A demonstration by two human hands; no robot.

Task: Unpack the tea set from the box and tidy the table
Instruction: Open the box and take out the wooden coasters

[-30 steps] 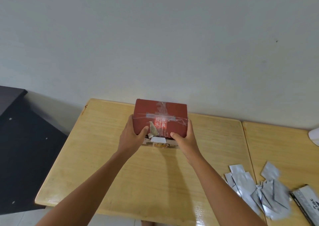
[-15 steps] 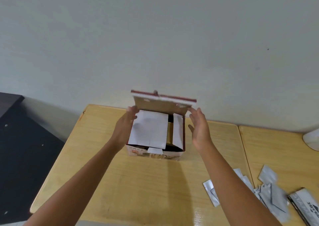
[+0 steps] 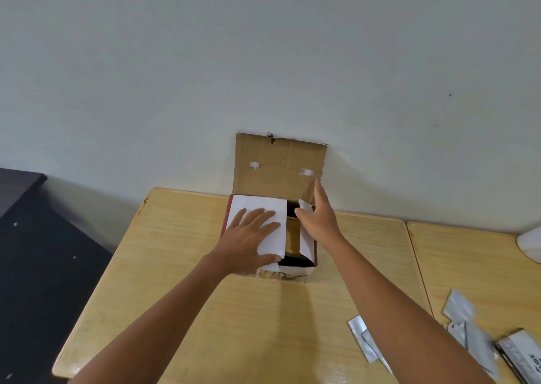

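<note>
Inside box [image 3: 295, 275], contents dark, unclear, left hand [image 3: 248, 237] flat on flap [image 3: 257, 210], right hand [image 3: 320, 219] grip apart.

Red box [image 3: 227, 219], brown lid [image 3: 279, 165], white flaps [image 3: 257, 208], perhaps silvery packets [image 3: 468, 334]

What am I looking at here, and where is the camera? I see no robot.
There is no robot: a person works bare-handed, filmed by a wide-angle camera worn on the head, looking forward and down. On the wooden table stands a red box, its cardboard lid raised against the wall. The left hand lies flat on a white inner flap; the right hand touches the lid's right edge with straight fingers. Neither hand has a grip on anything. Silver packets lie to the right. What the box contains is hidden.
</note>
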